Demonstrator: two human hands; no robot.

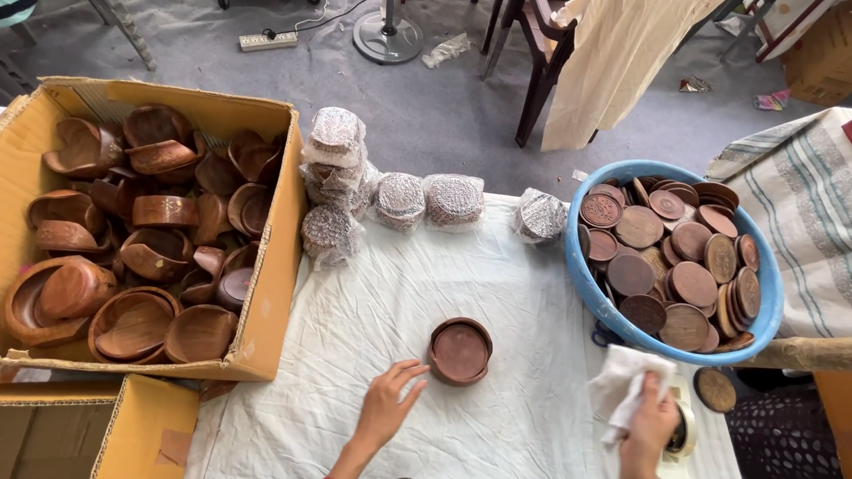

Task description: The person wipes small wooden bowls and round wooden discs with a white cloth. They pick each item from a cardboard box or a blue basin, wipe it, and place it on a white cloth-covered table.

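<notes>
Left hand (387, 404) rests flat and empty near the table's (366, 294) front edge, just beside the round wooden holder (459, 350). Right hand (649, 431) grips a white cloth (621, 382) at the front right corner.

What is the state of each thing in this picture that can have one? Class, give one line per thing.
Left hand: open, flat on the white cloth, holding nothing.
Right hand: closed on a white rag.
Round wooden holder: upright on the cloth, untouched.
Cardboard box: open, filled with wooden bowls.
Blue tub: full of wooden discs.
Wrapped stacks: sealed in clear wrap.
</notes>
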